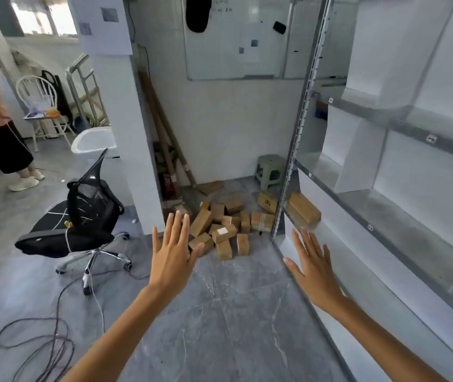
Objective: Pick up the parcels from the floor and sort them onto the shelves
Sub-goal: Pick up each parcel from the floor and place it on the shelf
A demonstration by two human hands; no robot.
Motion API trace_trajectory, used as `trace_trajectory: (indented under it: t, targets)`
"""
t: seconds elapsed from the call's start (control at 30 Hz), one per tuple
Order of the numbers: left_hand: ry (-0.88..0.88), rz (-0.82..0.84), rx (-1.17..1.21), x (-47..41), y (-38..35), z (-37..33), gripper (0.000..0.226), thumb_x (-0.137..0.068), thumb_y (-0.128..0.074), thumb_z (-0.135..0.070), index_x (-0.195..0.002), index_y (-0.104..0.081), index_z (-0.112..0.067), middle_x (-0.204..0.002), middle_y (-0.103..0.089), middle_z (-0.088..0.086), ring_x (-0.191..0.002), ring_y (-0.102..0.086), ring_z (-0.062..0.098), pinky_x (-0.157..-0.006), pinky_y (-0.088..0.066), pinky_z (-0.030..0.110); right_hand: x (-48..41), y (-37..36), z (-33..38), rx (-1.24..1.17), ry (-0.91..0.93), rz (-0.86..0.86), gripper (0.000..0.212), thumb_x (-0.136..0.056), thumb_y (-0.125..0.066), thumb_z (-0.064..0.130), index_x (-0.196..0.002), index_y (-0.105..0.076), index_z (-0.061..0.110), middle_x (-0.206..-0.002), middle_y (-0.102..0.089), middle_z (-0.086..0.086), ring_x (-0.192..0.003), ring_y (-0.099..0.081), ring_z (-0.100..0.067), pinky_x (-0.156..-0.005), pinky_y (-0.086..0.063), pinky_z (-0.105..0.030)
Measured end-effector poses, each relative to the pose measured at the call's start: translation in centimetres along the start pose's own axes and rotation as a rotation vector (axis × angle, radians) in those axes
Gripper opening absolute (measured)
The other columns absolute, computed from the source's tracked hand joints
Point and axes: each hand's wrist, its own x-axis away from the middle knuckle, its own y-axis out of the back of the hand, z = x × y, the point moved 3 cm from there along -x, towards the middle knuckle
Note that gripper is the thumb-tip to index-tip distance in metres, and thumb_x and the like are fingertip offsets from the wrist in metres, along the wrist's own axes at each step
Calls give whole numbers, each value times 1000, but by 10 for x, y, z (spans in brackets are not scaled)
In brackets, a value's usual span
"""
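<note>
overlapping some parcels point(224, 234), left hand point(173, 260) spread

Single head-worn view, wide-angle, from standing height, pitched forward and down over the grey floor point(233, 312). Nearest the lens are left hand point(174, 257) and right hand point(313, 268), at 11 and 1 o'clock. Farther out at 12 sit the parcels point(225, 227). The shelves point(401, 227) run close along 2 to 3 o'clock, office chair point(87, 216) at 10.
</note>
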Motion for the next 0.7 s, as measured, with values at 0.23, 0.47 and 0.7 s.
trace_trajectory:
  t: [0.23, 0.47, 0.7]
  targets:
    - [81, 43, -15, -82, -50, 21, 71, -94, -15, -59, -150, 4, -20, -159, 10, -2, -143, 22, 11, -117, 14, 43, -90, -55, -20, -281, -124, 116, 73, -89, -25, 59, -150, 4, 30, -160, 1, 1, -148, 2, -17, -119, -7, -44]
    - [108, 110, -32, -202, -118, 57, 74, -91, -8, -62, -151, 2, -19, -158, 11, 0, -141, 27, 15, -114, 18, 44, -215, -122, -13, -485, -244, 222, 70, -97, -39, 44, -151, -3, 19, -160, -4, -1, -147, -5, -16, -119, -12, -32]
    - [101, 238, -28, -332, -191, 84, 71, -94, -13, -59, -150, 4, -19, -158, 12, 1, -142, 25, 19, -117, 13, 48, -340, -163, -12, -615, -441, 269, 64, -99, -40, 37, -151, -13, 10, -158, -17, -7, -146, -18, -22, -119, -21, -38]
